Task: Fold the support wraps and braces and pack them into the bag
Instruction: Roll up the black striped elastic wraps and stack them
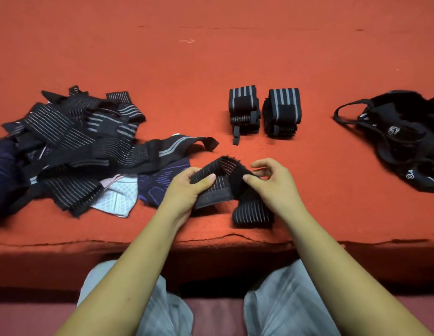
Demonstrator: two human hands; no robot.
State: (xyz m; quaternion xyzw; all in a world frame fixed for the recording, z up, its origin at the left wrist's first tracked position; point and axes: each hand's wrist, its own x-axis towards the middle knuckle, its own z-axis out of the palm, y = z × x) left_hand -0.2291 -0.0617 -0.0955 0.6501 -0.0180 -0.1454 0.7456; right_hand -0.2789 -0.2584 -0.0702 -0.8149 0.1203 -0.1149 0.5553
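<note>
wrap [220,186] spans between grips | left hand [184,190] pinches left part | right hand [274,183] pinches folded flap

Both bare forearms come up from the near edge and angle in, so the hands end up close together in the middle. The left hand [186,190] has its thumb on top of a black wrap [218,187], fingers curled underneath. The right hand [271,183] pinches the same wrap's dark end, fingers bent.
</note>
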